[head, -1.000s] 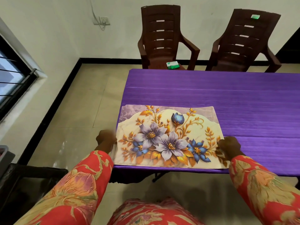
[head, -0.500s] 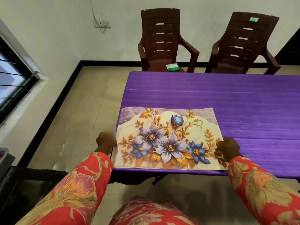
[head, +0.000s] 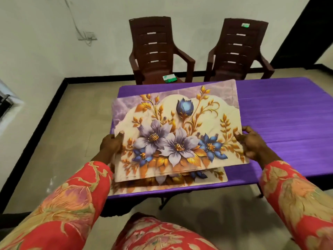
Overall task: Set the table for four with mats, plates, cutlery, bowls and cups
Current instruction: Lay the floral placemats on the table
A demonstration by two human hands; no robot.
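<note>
Landmark: purple worktop (head: pixel 281 112).

Stack of floral mats (head: pixel 176 130) lifted clear of the worktop, tilted, far edge higher than near edge. Several layered edges show along its near side, so more than one mat; exact count not readable. One more mat (head: pixel 214 177) lies flat on the worktop at its near-left corner, mostly hidden under the raised stack, only its near strip and right corner showing.

Left hand (head: pixel 110 144) holds the stack's left edge: thumb on top of the print, fingers curled beneath, clamped on the mats. Right hand (head: pixel 252 143) holds the right edge the same way, thumb on top, fingers wrapped under the rim.

Both arms in red floral sleeves.

Beyond the worktop's far edge: two dark brown plastic chairs, left chair (head: pixel 155 51) and right chair (head: pixel 237 51), against a white wall. Small green-and-white box (head: pixel 169 78) on the left chair's seat.
</note>
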